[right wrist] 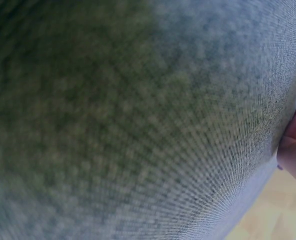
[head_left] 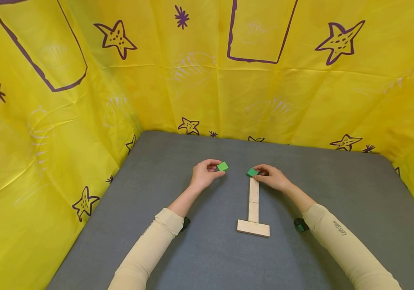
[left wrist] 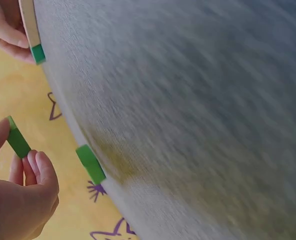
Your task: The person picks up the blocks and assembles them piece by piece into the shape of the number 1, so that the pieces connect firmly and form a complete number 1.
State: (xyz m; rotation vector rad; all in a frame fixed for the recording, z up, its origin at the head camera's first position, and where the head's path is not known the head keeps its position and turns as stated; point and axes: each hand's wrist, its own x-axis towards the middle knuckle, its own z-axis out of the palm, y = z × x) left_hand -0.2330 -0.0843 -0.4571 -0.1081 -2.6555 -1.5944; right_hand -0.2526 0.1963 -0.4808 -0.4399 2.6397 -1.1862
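My left hand (head_left: 204, 174) pinches a light green block (head_left: 222, 166) between thumb and fingers, held above the table in the left wrist view. A second green block (left wrist: 90, 164) lies on the table close by in that view; I cannot make it out separately in the head view. My right hand (head_left: 272, 177) holds a dark green block (head_left: 252, 172) at the far end of a row of two wooden planks (head_left: 254, 199). Crosswise at the near end lies another wooden plank (head_left: 253, 228). Only part of the right hand shows in the right wrist view.
A grey table (head_left: 207, 249) lies under the blocks. Yellow cloth (head_left: 199, 96) printed with starfish and fish hangs behind the table and along its sides. Dark bands sit at both wrists.
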